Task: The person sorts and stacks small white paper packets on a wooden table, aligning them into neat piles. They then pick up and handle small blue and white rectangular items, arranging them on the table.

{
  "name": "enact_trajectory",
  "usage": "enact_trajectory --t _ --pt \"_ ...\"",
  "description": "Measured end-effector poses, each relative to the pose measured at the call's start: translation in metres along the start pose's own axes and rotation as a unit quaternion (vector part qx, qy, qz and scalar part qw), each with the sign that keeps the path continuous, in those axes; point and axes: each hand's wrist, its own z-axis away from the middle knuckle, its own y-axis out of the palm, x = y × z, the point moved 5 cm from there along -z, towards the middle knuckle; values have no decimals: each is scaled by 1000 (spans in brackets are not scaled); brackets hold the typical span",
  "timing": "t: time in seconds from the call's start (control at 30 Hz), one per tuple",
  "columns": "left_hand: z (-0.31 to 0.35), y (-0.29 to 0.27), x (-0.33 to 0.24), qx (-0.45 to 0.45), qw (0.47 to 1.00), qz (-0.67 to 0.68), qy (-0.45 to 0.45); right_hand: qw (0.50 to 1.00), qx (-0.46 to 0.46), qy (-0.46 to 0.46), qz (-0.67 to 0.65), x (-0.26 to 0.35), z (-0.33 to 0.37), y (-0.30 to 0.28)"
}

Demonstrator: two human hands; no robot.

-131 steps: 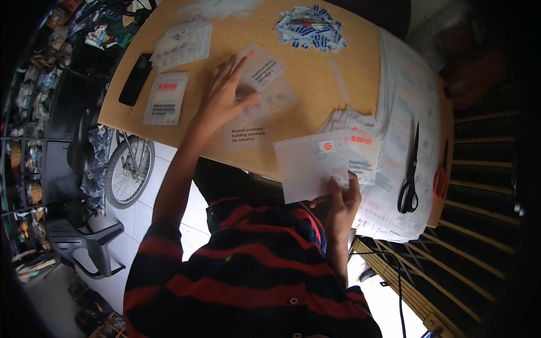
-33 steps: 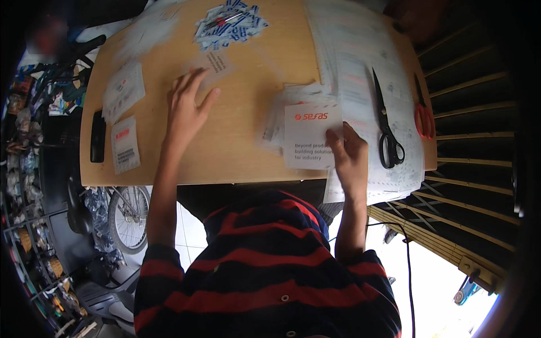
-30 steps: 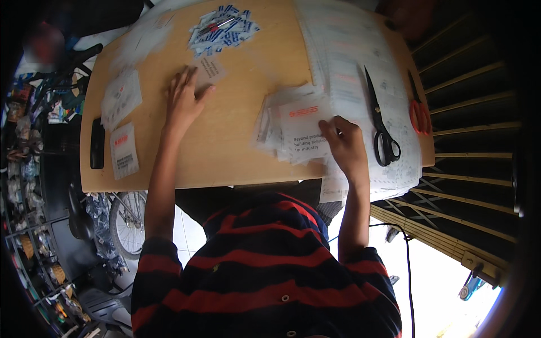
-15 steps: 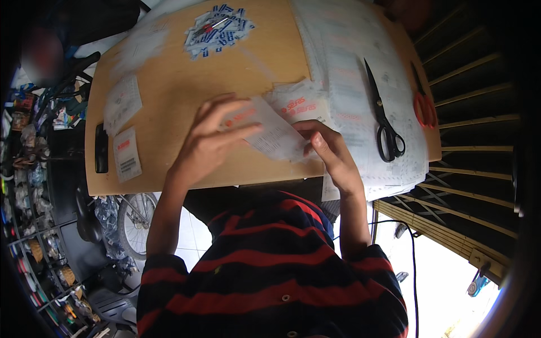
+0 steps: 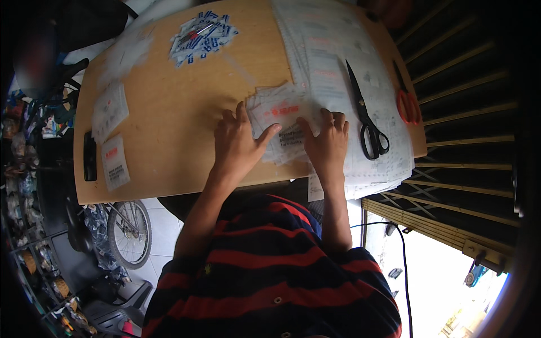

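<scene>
Pressing flat, open left hand [image 5: 236,143] and right hand [image 5: 327,143] steady the packet stack [image 5: 279,121] near the table [image 5: 169,112] front edge; uneven pressure could fan packets over it.

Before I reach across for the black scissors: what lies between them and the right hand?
Only printed paper sheets, seen in the head view; the right hand rests beside the black scissors.

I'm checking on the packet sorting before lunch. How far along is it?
Done: two flat packets lie set aside at the table's left. In hand: left hand and right hand press on the packet stack. Left: that stack, plus the small blue sachets.
</scene>
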Motion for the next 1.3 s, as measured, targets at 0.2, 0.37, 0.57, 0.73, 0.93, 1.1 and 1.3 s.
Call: enact_trajectory --t 0.2,0.37,0.57,0.73,0.93,1.1,1.3 --pt "2 18 0 1 998 67 -7 994 87 35 -54 8 6 16" --pt "4 23 -1 -43 997 57 -5 996 79 8 -50 22 8 14" --pt "5 21 -7 -78 994 75 -6 990 93 45 -98 16 2 20" --pt "-2 23 -7 -79 989 117 -31 972 150 101 -151 11 -12 25" --pt "-4 30 1 -87 986 138 -25 972 169 43 -157 1 -19 32" --pt "3 30 5 -165 967 192 39 932 187 74 -301 18 -14 18" --pt "4 14 29 -146 917 370 -12 827 169 112 -524 20 -13 21"
